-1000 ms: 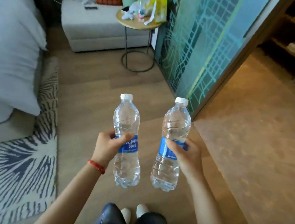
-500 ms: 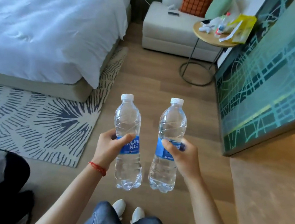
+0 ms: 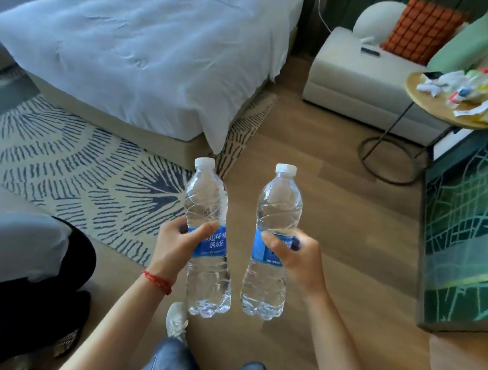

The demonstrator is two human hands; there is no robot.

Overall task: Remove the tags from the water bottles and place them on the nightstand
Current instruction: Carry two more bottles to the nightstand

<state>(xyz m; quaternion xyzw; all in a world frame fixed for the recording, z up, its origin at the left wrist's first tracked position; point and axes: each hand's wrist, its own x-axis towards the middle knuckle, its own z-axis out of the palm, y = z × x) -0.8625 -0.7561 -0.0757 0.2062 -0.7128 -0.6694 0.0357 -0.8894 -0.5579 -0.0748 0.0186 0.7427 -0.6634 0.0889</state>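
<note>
I hold two clear plastic water bottles upright in front of me, each with a white cap and a blue label. My left hand [image 3: 177, 245] grips the left bottle [image 3: 210, 199] round its label, thumb across the front. My right hand [image 3: 296, 258] grips the right bottle [image 3: 278, 205] the same way. Both bottles hang above the wooden floor, a hand's width apart. No nightstand shows in view.
A bed with white bedding [image 3: 148, 46] stands at the upper left on a patterned rug [image 3: 70, 169]. A pale sofa [image 3: 358, 82] with cushions and a cluttered round side table [image 3: 438, 110] are at the upper right. A green patterned panel [image 3: 468, 234] lines the right. Another person [image 3: 16, 283] crouches at lower left.
The view has swung left: the bed and rug now fill more of the left, the panel has slid right, and a crouching person has come into view. Both hands keep their grip on the bottles.
</note>
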